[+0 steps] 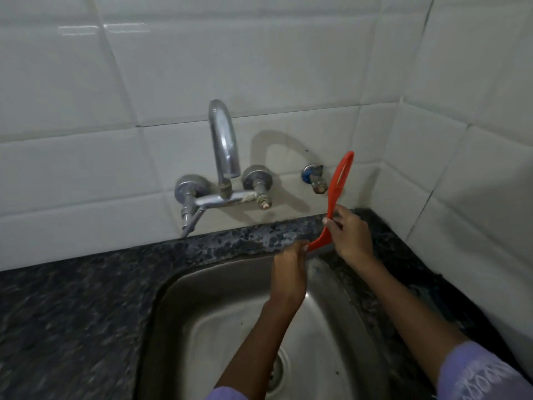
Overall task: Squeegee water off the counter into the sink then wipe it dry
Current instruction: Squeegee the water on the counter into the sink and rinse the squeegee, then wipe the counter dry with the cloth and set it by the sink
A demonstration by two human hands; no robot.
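Squeegee step: right hand (350,233) grips the squeegee (331,207) handle, left hand (290,268) pinches its blade end at the sink (178,284) far rim; next, drag water off the tabletop (72,307).

No writing, label, brand mark or number can be read anywhere in this view.
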